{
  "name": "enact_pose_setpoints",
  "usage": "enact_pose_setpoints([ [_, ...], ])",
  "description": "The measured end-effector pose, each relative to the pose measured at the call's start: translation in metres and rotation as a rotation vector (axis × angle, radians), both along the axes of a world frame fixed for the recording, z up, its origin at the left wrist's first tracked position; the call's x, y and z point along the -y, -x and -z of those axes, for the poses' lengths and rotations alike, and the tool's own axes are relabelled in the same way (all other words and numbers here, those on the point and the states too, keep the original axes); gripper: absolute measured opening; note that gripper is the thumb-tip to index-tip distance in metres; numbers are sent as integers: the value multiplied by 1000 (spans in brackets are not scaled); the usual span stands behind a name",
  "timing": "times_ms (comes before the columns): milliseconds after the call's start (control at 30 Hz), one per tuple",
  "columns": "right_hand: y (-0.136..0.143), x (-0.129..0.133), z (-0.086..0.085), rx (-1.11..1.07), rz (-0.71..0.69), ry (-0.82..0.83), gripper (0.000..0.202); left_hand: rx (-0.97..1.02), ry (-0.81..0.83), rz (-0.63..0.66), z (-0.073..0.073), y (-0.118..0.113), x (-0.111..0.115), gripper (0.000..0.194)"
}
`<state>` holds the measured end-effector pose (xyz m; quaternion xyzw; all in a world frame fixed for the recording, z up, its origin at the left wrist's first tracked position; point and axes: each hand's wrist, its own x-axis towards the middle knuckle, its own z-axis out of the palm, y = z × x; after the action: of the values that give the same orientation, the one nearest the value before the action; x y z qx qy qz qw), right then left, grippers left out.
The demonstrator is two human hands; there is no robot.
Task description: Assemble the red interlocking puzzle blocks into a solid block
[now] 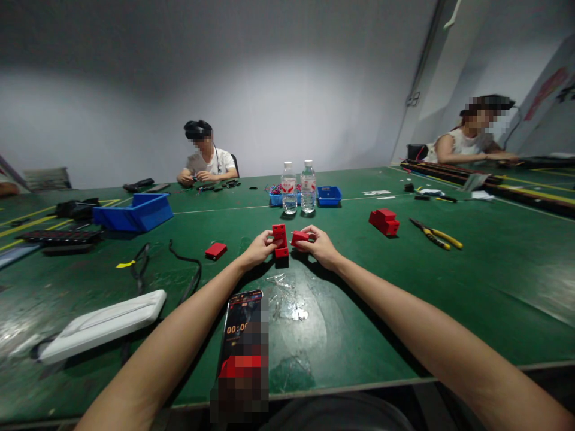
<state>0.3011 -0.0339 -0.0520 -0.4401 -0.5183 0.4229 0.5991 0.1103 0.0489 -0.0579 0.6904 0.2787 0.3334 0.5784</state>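
My left hand (259,248) grips an upright red plastic block (280,239) that stands on the green table (404,287). My right hand (320,245) holds a smaller red piece (299,238) just to the right of that block, close to its side; I cannot tell whether the two parts touch. Both forearms reach forward over the table's middle.
A phone (242,335) lies between my arms, with a scrap of clear plastic (287,296) beside it. Other red parts (385,221) (216,250), yellow-handled pliers (435,235), two water bottles (298,187), blue bins (135,212), a white case (103,323) and black cables (184,266) lie around. Two people sit at the far side.
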Motion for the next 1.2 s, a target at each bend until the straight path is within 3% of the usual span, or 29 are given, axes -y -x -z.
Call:
enact_pose_setpoints([
  [633, -1, -6, 6, -138, -29, -23, 24, -5, 7, -1, -2, 0, 2, 59],
  [1200, -2, -4, 1, -169, -78, 39, 36, 14, 28, -8, -1, -1, 0, 60],
])
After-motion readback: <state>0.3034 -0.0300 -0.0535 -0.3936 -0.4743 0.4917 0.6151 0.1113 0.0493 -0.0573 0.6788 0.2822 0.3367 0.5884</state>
